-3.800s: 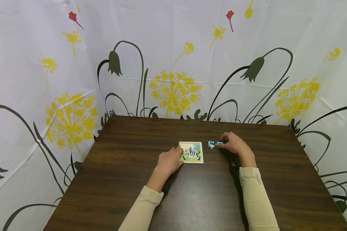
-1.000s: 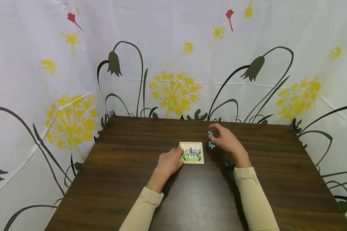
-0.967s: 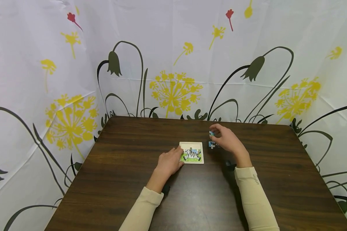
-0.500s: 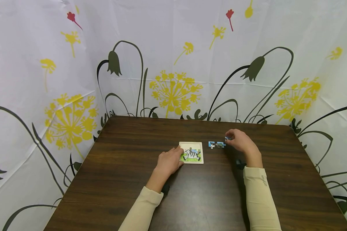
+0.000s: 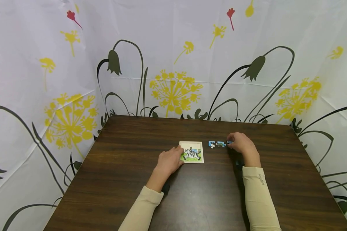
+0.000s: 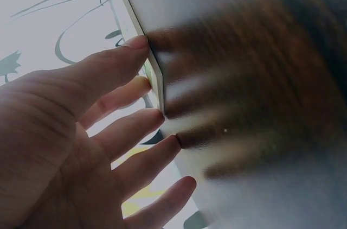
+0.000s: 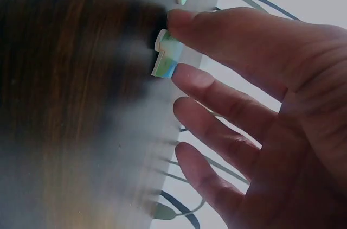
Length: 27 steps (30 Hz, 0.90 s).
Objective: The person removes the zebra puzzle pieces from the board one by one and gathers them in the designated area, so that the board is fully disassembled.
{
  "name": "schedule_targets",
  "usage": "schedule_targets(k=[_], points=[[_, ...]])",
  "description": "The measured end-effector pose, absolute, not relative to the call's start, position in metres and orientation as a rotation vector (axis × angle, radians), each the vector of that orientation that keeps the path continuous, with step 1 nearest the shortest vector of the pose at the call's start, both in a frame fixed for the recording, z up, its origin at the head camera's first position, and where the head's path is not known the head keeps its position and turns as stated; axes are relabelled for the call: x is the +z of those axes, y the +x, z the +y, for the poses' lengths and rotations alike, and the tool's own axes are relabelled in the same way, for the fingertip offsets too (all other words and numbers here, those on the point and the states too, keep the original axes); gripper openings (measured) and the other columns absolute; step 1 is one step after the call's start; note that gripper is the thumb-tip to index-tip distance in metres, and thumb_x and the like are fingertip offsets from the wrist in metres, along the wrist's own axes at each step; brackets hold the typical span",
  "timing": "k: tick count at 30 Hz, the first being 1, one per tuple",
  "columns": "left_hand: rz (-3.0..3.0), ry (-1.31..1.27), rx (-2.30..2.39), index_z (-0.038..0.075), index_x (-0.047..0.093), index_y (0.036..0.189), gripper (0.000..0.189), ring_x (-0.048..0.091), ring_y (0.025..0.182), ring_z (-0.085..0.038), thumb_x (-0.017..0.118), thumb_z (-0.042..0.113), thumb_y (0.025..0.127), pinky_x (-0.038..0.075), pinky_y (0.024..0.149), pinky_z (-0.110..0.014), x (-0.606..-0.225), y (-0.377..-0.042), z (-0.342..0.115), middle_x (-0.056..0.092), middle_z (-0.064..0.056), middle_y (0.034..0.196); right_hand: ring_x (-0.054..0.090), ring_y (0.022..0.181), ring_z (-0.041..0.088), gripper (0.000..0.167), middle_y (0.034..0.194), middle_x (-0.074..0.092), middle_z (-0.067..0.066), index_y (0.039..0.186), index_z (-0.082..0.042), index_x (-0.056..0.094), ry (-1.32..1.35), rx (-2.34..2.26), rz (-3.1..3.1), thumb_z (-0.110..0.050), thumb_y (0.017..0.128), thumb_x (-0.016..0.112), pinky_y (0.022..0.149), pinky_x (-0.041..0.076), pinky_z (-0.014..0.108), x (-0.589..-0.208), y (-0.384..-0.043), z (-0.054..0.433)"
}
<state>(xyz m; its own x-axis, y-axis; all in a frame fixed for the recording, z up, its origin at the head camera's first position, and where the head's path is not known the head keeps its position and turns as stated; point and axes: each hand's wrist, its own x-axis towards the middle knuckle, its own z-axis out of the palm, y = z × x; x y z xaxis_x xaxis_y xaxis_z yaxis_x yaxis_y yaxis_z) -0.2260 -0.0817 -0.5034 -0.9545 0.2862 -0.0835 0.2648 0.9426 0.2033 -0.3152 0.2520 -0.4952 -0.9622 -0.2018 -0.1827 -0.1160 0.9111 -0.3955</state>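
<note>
A small square puzzle board with a zebra picture lies mid-table, its upper part showing bare pale backing. My left hand rests at the board's left side. In the left wrist view the thumb touches the frame's edge, the other fingers extended. To the board's right, a blue-and-white puzzle piece and a blue-green puzzle piece lie in a row. At the row's right end my right hand pinches a third puzzle piece between thumb and index finger, close to the tabletop; its other fingers are spread.
The dark wood-grain table extends around both hands. Behind it hangs a white curtain printed with flowers. Each wrist wears a small dark camera partly hidden under the forearm.
A blue piece has come out of the board's upper right. My right hand carried it above the row, then rightward and down to the row's end. My left hand stays in place.
</note>
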Motion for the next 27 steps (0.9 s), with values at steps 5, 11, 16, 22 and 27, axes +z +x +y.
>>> schedule_targets(k=[5,11,16,22,27], points=[[2.991,0.428,0.300,0.017,0.068,0.128,0.035,0.061,0.145,-0.031,0.080,0.034,0.099,0.052,0.109,-0.063,-0.503,-0.226,-0.081,0.057,-0.006,0.162,0.068,0.107,0.040,0.031,0.124,0.072,0.026,0.128,-0.004,0.074,-0.230,-0.573,2.857,-0.013,0.099,0.076,0.094,0.055,0.063,-0.496,-0.315,0.252],[3.007,0.432,0.288,0.017,0.067,0.128,0.036,0.061,0.144,-0.030,0.080,0.034,0.099,0.055,0.106,-0.060,-0.503,-0.226,-0.081,0.058,-0.007,0.161,0.067,0.111,0.041,0.031,0.126,0.072,0.026,0.130,-0.006,0.073,-0.219,-0.580,2.851,-0.014,0.100,0.074,0.096,0.055,0.064,-0.496,-0.315,0.253],[3.026,0.418,0.301,0.017,0.061,0.136,0.047,0.065,0.140,-0.029,0.082,0.035,0.098,0.057,0.101,-0.056,-0.504,-0.226,-0.082,0.070,-0.008,0.147,0.067,0.121,0.047,0.029,0.134,0.070,0.027,0.131,-0.006,0.074,-0.234,-0.606,2.883,-0.017,0.105,0.068,0.099,0.054,0.067,-0.492,-0.313,0.254],[3.003,0.348,0.280,0.011,0.049,0.154,0.072,0.069,0.134,-0.030,0.082,0.039,0.097,0.058,0.103,-0.053,-0.502,-0.227,-0.083,0.071,-0.015,0.144,0.063,0.129,0.047,0.036,0.143,0.063,0.027,0.139,-0.003,0.068,-0.288,-0.685,2.905,-0.023,0.109,0.063,0.106,0.051,0.067,-0.492,-0.313,0.238],[2.991,0.333,0.288,0.010,0.047,0.157,0.076,0.070,0.132,-0.031,0.083,0.040,0.096,0.058,0.103,-0.054,-0.502,-0.228,-0.082,0.070,-0.015,0.146,0.069,0.123,0.039,0.036,0.136,0.071,0.020,0.138,-0.006,0.068,-0.399,-0.730,2.866,-0.027,0.109,0.064,0.106,0.054,0.061,-0.492,-0.311,0.204]])
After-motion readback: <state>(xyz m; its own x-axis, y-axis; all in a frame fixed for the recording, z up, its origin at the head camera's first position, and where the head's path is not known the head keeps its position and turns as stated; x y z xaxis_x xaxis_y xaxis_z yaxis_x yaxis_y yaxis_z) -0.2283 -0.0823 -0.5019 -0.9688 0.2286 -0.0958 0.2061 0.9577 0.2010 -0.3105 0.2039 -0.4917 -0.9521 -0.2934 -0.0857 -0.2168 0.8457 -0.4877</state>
